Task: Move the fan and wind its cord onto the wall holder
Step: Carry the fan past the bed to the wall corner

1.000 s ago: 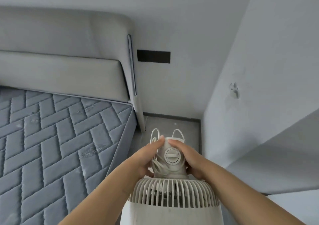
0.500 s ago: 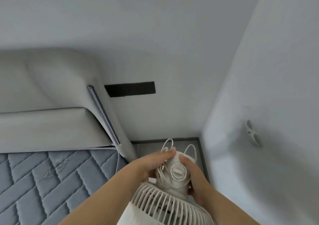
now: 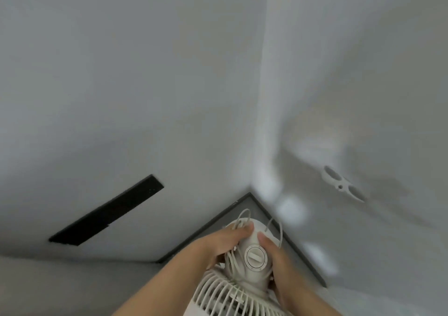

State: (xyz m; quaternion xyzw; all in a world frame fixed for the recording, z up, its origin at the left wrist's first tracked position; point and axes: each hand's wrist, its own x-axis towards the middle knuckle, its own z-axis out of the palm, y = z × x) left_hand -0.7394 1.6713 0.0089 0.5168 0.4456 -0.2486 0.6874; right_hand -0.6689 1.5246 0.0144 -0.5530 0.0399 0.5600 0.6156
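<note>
Nearest, the left hand (image 3: pixel 219 245) and right hand (image 3: pixel 274 264) clasp the motor housing of the white fan (image 3: pixel 244 274), the left fingers also pinning loops of its cord (image 3: pixel 244 216). Beyond lies grey floor (image 3: pixel 244 209) in the room's corner. Farther, a black strip (image 3: pixel 109 212) crosses the left wall, and the white holder (image 3: pixel 341 185) sits on the right wall.

Soft, even daylight; motion blur smears the walls (image 3: pixel 145 85), perhaps wide-angle bending too.

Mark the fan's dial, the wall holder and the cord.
dial (image 3: pixel 255 257): head view, on the raised bar at its middle.
wall holder (image 3: pixel 341 186): head view, on its hub between the two loops, on the right wall.
cord (image 3: pixel 281 233): head view, on the loop rising beside the right hand.
</note>
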